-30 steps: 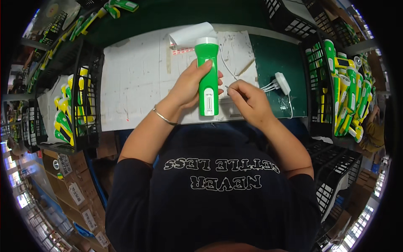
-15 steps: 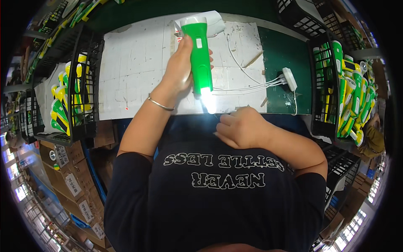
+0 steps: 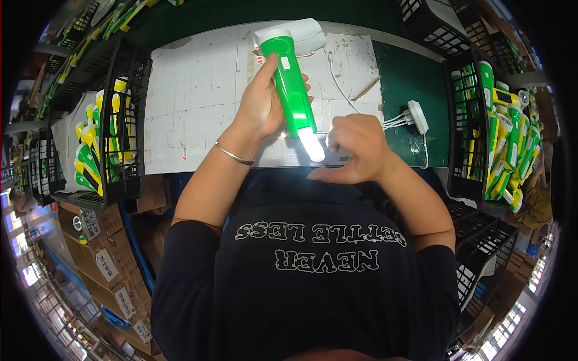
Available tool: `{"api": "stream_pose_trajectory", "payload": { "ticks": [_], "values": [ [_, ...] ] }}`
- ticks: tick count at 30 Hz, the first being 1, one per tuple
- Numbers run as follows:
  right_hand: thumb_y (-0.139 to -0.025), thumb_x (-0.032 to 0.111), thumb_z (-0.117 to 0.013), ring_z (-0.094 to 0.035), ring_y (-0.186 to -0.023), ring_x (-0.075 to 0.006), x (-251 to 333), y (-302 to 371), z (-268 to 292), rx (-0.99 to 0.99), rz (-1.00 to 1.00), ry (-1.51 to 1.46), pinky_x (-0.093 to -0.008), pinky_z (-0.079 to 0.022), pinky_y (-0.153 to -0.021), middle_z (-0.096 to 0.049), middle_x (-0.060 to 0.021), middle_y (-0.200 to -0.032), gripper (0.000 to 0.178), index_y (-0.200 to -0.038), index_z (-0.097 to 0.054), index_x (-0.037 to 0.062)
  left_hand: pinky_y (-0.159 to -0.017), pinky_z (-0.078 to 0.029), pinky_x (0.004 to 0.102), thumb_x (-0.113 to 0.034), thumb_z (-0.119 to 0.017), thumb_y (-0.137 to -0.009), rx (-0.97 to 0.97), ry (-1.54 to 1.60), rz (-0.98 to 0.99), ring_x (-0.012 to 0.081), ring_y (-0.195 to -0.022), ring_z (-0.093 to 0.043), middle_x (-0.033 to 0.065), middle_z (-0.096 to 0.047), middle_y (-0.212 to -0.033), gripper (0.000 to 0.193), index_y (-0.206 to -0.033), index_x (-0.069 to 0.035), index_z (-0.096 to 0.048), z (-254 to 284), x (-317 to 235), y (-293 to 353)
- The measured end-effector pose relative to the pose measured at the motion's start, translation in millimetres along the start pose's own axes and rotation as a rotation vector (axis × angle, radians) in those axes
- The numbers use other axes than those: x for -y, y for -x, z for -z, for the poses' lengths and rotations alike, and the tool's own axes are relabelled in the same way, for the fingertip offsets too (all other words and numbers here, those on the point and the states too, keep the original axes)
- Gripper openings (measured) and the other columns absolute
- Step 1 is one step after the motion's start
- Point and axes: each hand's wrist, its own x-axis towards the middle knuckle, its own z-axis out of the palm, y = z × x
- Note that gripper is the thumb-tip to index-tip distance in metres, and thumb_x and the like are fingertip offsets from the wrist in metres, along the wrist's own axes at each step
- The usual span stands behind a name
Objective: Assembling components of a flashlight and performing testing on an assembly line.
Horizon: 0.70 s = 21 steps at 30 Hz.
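My left hand (image 3: 261, 99) is closed around a green flashlight (image 3: 291, 87) with a white head pointing away from me and a small white button on its body. At its near end a white tube-like section (image 3: 312, 145) glows brightly. My right hand (image 3: 360, 147) is close beside that lit end, its thumb stretched out and its fingers bent, with a gap between them. Nothing shows in that hand, and whether its fingertips touch the lit section I cannot tell. Behind the flashlight's head lies a crumpled white sheet or bag (image 3: 310, 34).
A white worn board (image 3: 198, 90) covers the green table (image 3: 409, 72). White cables run to a white power adapter (image 3: 417, 117) at right. Black crates (image 3: 114, 174) with green and yellow flashlights stand on the left, another black crate (image 3: 466, 162) on the right. Cardboard boxes (image 3: 108, 265) sit lower left.
My right hand has risen from near my shirt toward the flashlight's lit end, its thumb now spread from the fingers. The flashlight has shifted slightly right and tilted at its near end.
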Motion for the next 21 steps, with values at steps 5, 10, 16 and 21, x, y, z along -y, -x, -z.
{"api": "stream_pose_trajectory", "payload": {
  "ticks": [5,10,16,21],
  "values": [
    [-0.059,0.030,-0.078,-0.044,-0.045,-0.0190,0.2,3.5,-1.0,0.047,0.181,0.157,-0.0297,-0.032,-0.040,-0.042,-0.0011,-0.057,0.040,-0.062,-0.042,0.0132,-0.070,-0.051,0.0381,-0.043,-0.045,-0.092,0.046,-0.135,-0.185,0.0205,-0.079,-0.057,0.0131,-0.056,-0.089,0.040,-0.110,-0.006,-0.044,-6.3,1.0,4.2],
    [-0.061,0.029,-0.077,-0.044,-0.044,-0.0182,-4.8,1.8,6.1,0.045,0.278,0.274,-0.0294,-0.033,-0.041,-0.042,-0.0006,-0.058,0.038,-0.061,-0.042,0.0133,-0.068,-0.051,0.0358,-0.043,-0.043,-0.092,0.060,-0.237,-0.269,0.0185,-0.078,-0.057,0.0124,-0.055,-0.090,0.041,-0.114,-0.008,-0.041,-13.4,2.6,9.5],
    [-0.060,0.035,-0.077,-0.045,-0.045,-0.0188,-3.9,-2.0,7.4,0.076,0.301,0.180,-0.0300,-0.034,-0.041,-0.044,-0.0004,-0.060,0.039,-0.066,-0.045,0.0135,-0.069,-0.051,0.0351,-0.048,-0.038,-0.093,0.085,-0.216,-0.246,0.0183,-0.079,-0.057,0.0117,-0.055,-0.090,0.046,-0.115,-0.007,-0.042,-13.7,4.7,10.1],
    [-0.062,0.038,-0.078,-0.046,-0.045,-0.0176,-6.6,-1.6,4.8,-0.091,0.058,0.291,-0.0306,-0.036,-0.041,-0.045,-0.0005,-0.057,0.042,-0.063,-0.044,0.0123,-0.070,-0.051,0.0351,-0.049,-0.034,-0.094,0.090,-0.192,-0.174,0.0184,-0.079,-0.057,0.0114,-0.055,-0.091,0.048,-0.115,-0.007,-0.044,-13.8,4.1,10.6]
  ]
}}
